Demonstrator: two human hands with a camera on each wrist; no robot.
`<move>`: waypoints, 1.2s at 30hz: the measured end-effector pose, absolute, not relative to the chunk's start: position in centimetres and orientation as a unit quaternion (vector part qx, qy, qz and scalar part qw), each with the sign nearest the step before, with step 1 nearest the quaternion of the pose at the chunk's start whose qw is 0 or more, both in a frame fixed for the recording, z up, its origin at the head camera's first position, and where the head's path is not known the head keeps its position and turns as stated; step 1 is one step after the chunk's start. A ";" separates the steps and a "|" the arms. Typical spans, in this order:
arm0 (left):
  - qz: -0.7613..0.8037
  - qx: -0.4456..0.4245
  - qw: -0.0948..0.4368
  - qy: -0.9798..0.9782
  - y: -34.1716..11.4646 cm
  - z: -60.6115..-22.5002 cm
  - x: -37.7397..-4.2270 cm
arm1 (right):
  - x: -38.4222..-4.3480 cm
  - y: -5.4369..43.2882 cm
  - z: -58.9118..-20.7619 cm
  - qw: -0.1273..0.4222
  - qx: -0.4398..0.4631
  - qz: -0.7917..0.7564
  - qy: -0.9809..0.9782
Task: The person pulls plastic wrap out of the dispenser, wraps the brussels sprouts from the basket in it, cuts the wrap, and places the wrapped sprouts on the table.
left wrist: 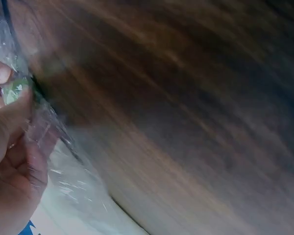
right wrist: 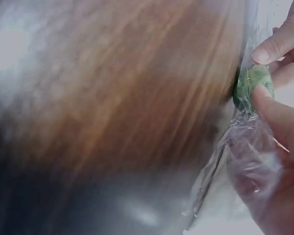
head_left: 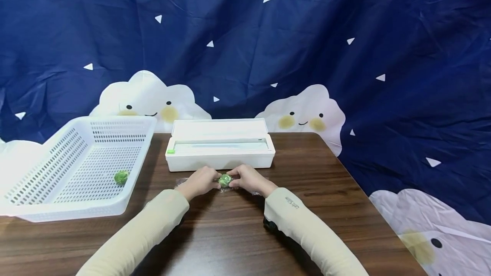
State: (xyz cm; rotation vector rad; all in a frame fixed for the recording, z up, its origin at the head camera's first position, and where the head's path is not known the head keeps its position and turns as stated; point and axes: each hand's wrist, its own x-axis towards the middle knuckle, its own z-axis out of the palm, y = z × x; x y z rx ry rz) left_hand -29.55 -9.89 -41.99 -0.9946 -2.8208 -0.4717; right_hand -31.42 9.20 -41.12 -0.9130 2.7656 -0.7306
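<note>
Between my two hands, just in front of the white film box, is a small round green vegetable that looks like a Brussels sprout. Clear plastic wrap covers it and trails out to both sides, crinkled over the fingers. My left hand pinches the sprout and its film from the left. From the opposite side my right hand does the same, its thumb lying on the sprout in the right wrist view. In the left wrist view the sprout is largely hidden behind fingers.
Behind the hands stands the white cling film box, lid raised, with a green slider at its left end. A white perforated basket on the left holds another green sprout. The brown wooden table ends at a blue curtain.
</note>
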 end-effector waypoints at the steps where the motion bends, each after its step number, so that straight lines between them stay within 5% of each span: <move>1: -0.165 -0.332 0.048 -0.928 -9.9 -42.0 -29.5 | -31.5 9.3 -41.2 0.076 -0.302 -0.249 0.917; 19: -0.175 -0.370 -0.047 -0.911 -10.8 -41.7 -28.7 | -31.5 10.9 -42.0 0.122 -0.313 -0.388 0.858; 28: -0.171 -0.364 -0.021 -0.915 -10.2 -42.0 -28.7 | -31.3 11.0 -41.9 0.136 -0.314 -0.369 0.864; 36: -0.160 -0.387 0.075 -0.905 -10.4 -42.3 -28.9 | -31.1 11.5 -42.1 0.122 -0.312 -0.291 0.896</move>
